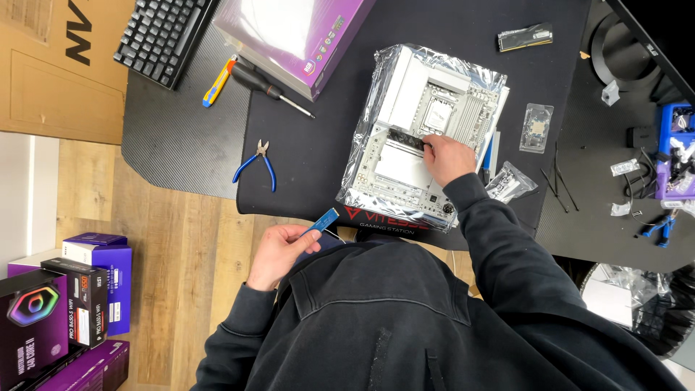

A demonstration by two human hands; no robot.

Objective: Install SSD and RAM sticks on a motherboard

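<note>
A white computer mainboard lies on a silver antistatic bag on the black desk mat. My right hand rests on the board's middle, its fingertips pinching a small black stick-shaped module that lies in a slot there. My left hand is off the desk, near my chest, and holds a thin blue stick-shaped card between thumb and fingers.
Blue-handled pliers, a screwdriver, a yellow box cutter, a keyboard and a purple box lie left of the board. A black memory stick, small bags and cable ties sit right. Boxes stand on the floor.
</note>
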